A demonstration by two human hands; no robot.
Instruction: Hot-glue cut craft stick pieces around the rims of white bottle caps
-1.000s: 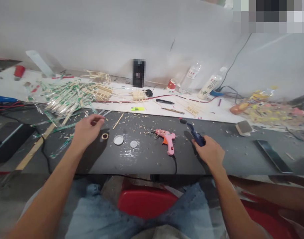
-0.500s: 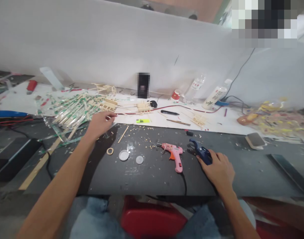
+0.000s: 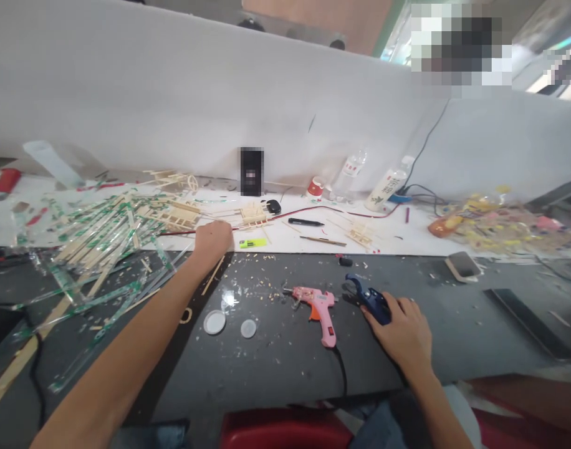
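Observation:
My left hand (image 3: 214, 242) is closed, its fingers curled away from me at the edge of the white sheet. It lies between a small wooden stick model (image 3: 254, 215) and a loose thin stick (image 3: 213, 274); what its fingertips hold, if anything, is hidden. My right hand (image 3: 404, 330) wraps round a dark blue hand cutter with a hooked jaw (image 3: 376, 305), which rests low over the dark table. Left of the cutter a pink glue gun (image 3: 320, 310) lies on its side, nozzle pointing left. A yellow-green highlighter-coloured packet (image 3: 252, 243) lies just right of my left hand.
A heap of sticks in green-printed wrappers (image 3: 108, 237) covers the left side. Two white lids (image 3: 215, 322) and a wooden ring (image 3: 185, 316) lie in front. Bottles (image 3: 391, 184), a red cup (image 3: 315, 188) and a phone (image 3: 252, 171) stand along the back wall.
My left hand has moved forward and a little right, its fingers now curled out of sight. The camera view has shifted right. My right hand still grips the cutter.

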